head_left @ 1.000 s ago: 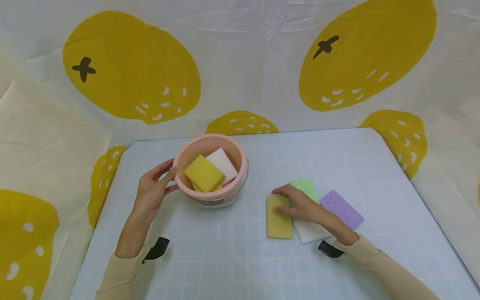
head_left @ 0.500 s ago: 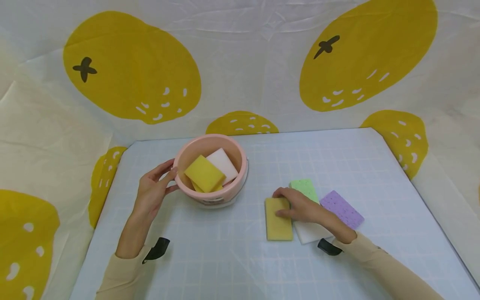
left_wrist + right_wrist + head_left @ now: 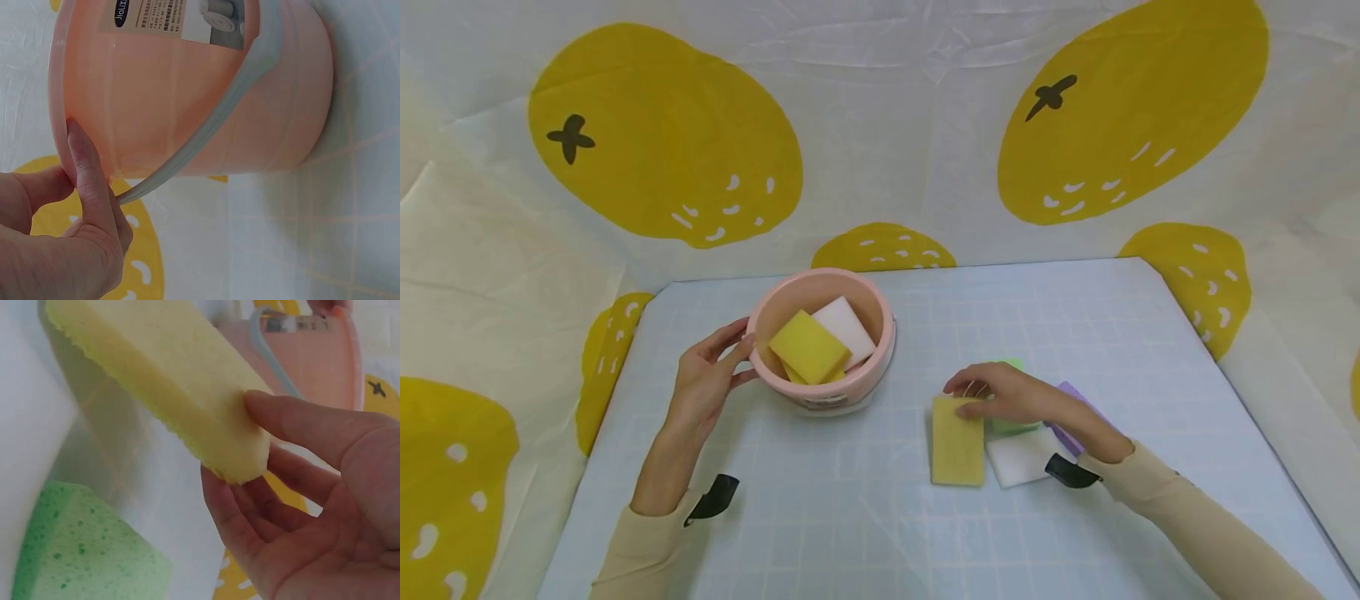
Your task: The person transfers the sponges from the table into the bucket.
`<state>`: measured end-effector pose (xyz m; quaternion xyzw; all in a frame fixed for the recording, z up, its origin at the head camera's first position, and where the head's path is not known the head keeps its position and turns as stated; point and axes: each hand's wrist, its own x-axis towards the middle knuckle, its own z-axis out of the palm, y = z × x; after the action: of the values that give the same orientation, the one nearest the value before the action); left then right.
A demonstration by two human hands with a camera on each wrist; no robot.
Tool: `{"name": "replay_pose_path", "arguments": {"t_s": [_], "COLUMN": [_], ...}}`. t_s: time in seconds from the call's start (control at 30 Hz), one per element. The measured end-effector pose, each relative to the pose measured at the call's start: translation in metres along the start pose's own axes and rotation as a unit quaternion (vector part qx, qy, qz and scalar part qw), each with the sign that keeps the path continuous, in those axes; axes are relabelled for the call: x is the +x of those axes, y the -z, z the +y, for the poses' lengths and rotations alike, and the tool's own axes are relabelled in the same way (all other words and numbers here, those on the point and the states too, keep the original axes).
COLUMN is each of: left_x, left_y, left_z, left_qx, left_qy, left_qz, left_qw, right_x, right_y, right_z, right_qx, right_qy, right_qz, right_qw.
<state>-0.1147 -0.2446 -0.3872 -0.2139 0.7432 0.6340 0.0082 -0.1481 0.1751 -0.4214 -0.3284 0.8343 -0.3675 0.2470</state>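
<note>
Your left hand (image 3: 703,387) pinches the pink bucket (image 3: 169,106) at its rim, and your right hand (image 3: 1011,392), well apart from it, grips the held yellow sponge (image 3: 957,446) by the far end, with the thumb on its face. From your right fingertips this sponge extends toward you, to the right of the bucket; whether its near edge touches the table (image 3: 820,517), I cannot tell. The green sponge (image 3: 87,550), the white sponge (image 3: 1021,458) and the purple sponge (image 3: 1078,394) lie near, on its right side, below your right hand and forearm
</note>
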Motion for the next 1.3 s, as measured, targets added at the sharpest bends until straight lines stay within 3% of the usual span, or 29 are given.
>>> {"name": "replay_pose_path", "arguments": {"t_s": [0.27,0.7,1.3], "left_x": [0.0,0.0,0.001], "left_y": [0.001,0.001,0.001], "left_z": [-0.001,-0.001,0.0], "left_qx": [0.003,0.008,-0.002], "left_qy": [0.001,-0.001,-0.007], "left_qz": [0.0,0.003,-0.007], "left_qw": [1.0,1.0,0.9999], "right_x": [0.002,0.004,0.01], "right_y": [0.015,0.035,0.066], "right_z": [-0.008,-0.022,-0.049], "right_qx": [0.043,0.053,0.12], "right_qy": [-0.002,0.019,0.022], "right_qz": [-0.018,0.014,0.049], "right_qw": [0.9989,0.9983,0.9914]}}
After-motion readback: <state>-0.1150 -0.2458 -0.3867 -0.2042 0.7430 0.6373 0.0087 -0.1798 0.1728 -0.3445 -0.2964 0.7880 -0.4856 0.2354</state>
